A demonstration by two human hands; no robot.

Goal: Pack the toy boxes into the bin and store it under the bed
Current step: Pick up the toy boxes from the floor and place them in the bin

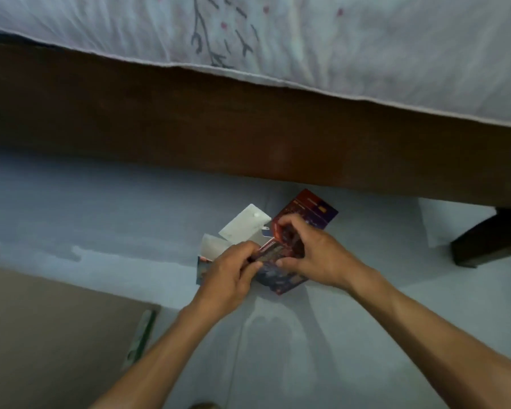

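Both hands are on the same toy box right now, down on the floor just in front of the bed. The left hand (232,270) has its fingers curled round the near-left end, pinching a dark flap or edge, and the right hand (310,252) is curled over the top from the other side, thumb underneath. So neither is spread, both are gripping.

The toy box (281,255) is the red and dark-blue printed one, and its long axis runs diagonally: near-left end by the left hand, far-right end pointing up toward the bed frame (248,122). Its white flaps (244,224) stick out on the far-left side, so it looks open at that end; I'd guess that's what is being closed.

No bin in sight as far as I can tell. There's a tan flat surface (56,335) at the lower left, could be cardboard, can't say. The white bedsheet (366,48) hangs over the frame, with a bed leg (484,240) off to the right.
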